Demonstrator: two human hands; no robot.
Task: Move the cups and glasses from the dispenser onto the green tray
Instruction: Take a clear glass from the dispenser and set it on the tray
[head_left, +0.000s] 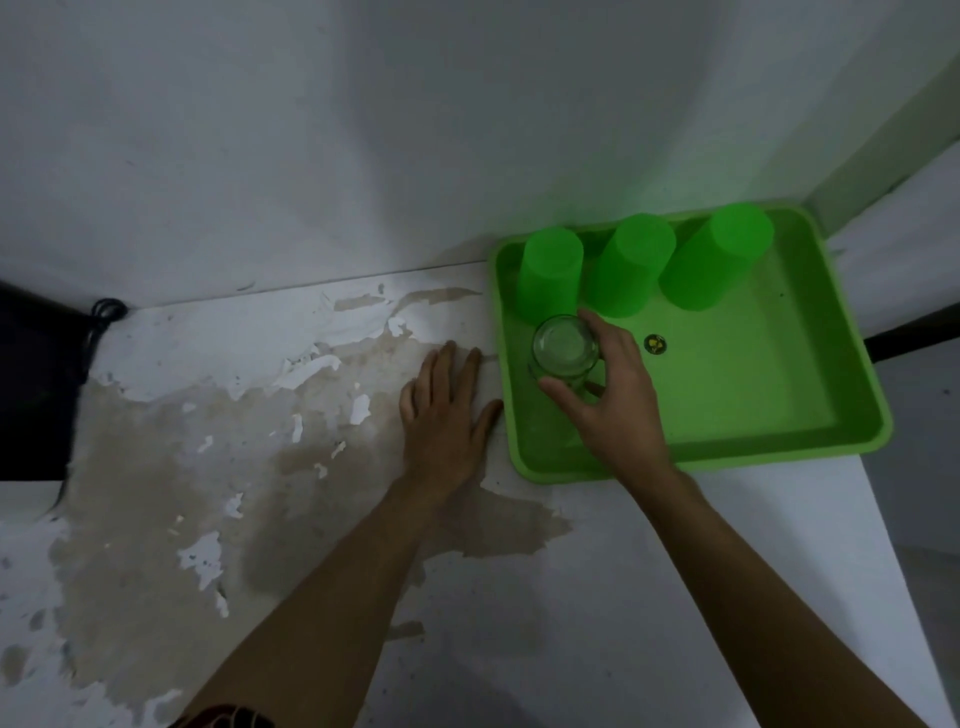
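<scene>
The green tray (789, 395) lies at the right on a worn white surface, against the wall. Three green plastic cups stand upside down along its far side: one at the left (550, 270), one in the middle (631, 262), one at the right (714, 254). A clear glass (563, 348) stands upside down in the tray's near left part, in front of the left cup. My right hand (618, 395) is curled around this glass, thumb in front and fingers behind. My left hand (447, 415) lies flat on the surface, fingers spread, touching the tray's left rim. The dispenser is out of view.
The surface (208, 467) has peeling white paint and brown stains. A dark object with a black cord (104, 312) sits at the far left by the wall. A small round sticker (655, 344) marks the tray floor. The table's right edge falls away past the tray.
</scene>
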